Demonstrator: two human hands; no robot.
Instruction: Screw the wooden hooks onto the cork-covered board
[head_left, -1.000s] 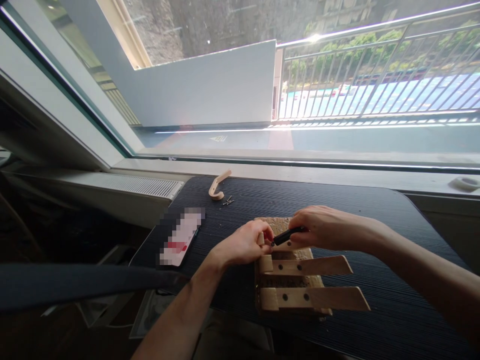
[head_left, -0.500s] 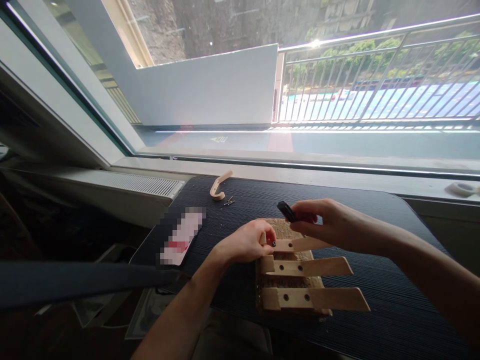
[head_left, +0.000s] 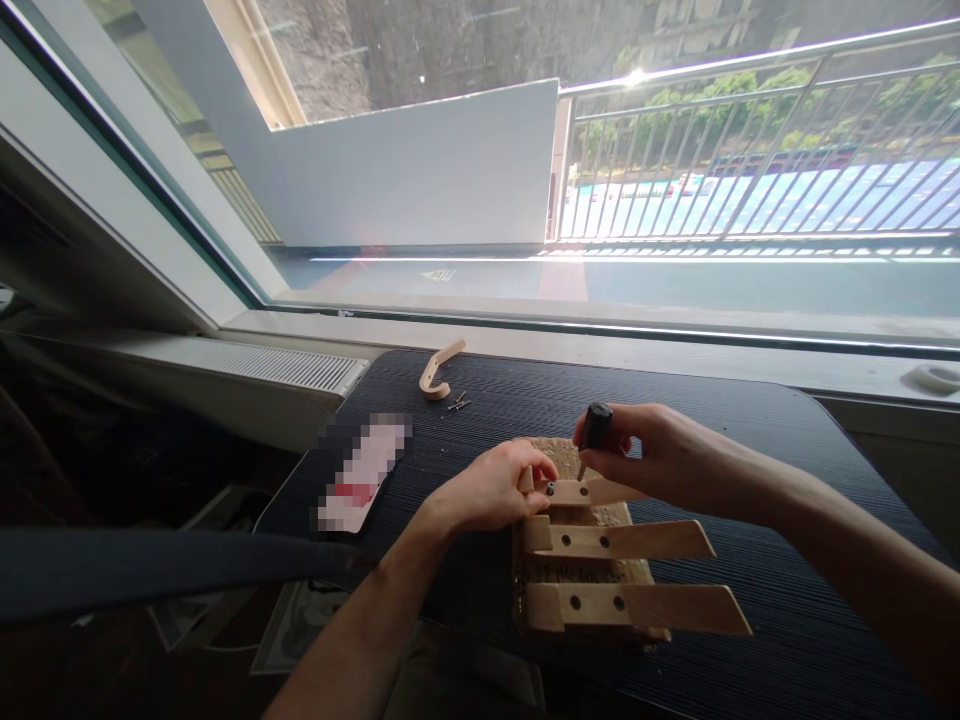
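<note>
My left hand (head_left: 501, 485) pinches the curled end of the farthest wooden hook (head_left: 568, 493), which lies across a rough tan block (head_left: 570, 457). A screw (head_left: 550, 489) stands in this hook beside my left fingertips, its head a little proud of the wood. My right hand (head_left: 630, 445) grips the black handle of a screwdriver (head_left: 597, 425), held almost upright. Its thin shaft points down near the hook's right-hand screw; I cannot tell whether the tip touches. Two more wooden hooks, a middle one (head_left: 656, 540) and a near one (head_left: 682, 608), lie parallel on the block, each with two dark screws.
On the black table (head_left: 750, 450) a loose wooden hook (head_left: 433, 375) lies at the back left, with several small screws (head_left: 459, 401) beside it. A phone-like flat item (head_left: 364, 475), partly blurred, rests near the left edge. A window and its sill (head_left: 525, 345) border the far side.
My right hand has drawn the screwdriver up and away from the screw by my left fingers. Its handle has swung from slanted to nearly upright, shaft downward. My left hand stays on the hook.
</note>
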